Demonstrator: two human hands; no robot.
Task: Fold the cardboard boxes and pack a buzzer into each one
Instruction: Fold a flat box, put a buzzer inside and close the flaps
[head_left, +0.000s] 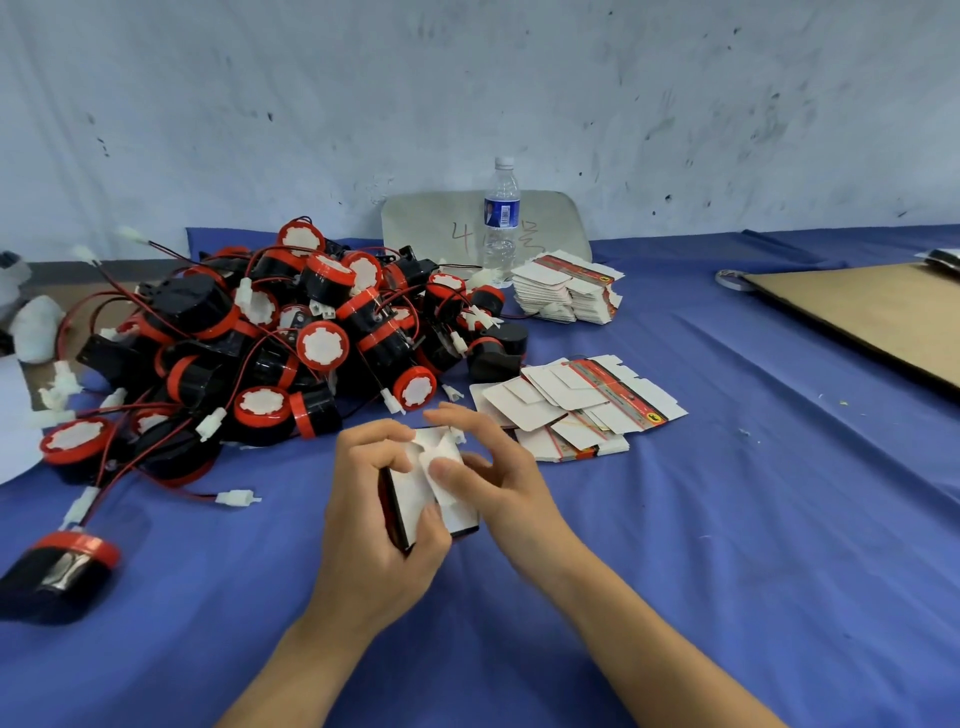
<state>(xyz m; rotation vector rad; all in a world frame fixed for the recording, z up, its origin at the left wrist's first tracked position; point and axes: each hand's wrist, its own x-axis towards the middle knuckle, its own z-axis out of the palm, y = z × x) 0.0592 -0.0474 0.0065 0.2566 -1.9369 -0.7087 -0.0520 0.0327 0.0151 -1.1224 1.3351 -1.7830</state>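
A small white cardboard box (410, 493) with dark red edges sits between both hands over the blue cloth. My left hand (374, 514) grips it from the left, fingers curled round its side. My right hand (493, 473) holds its top flaps, thumb pressing on a white flap. A big heap of black-and-red buzzers (291, 343) with red wires and white plugs lies just behind. Flat unfolded boxes (576, 405) are spread to the right of the hands, and another stack of flat boxes (569, 291) lies farther back.
One lone buzzer (62, 566) lies at the near left. A water bottle (501, 218) stands in front of a grey board (431, 228) at the wall. A brown cardboard sheet (872, 312) and a tape roll (730, 280) lie at the right.
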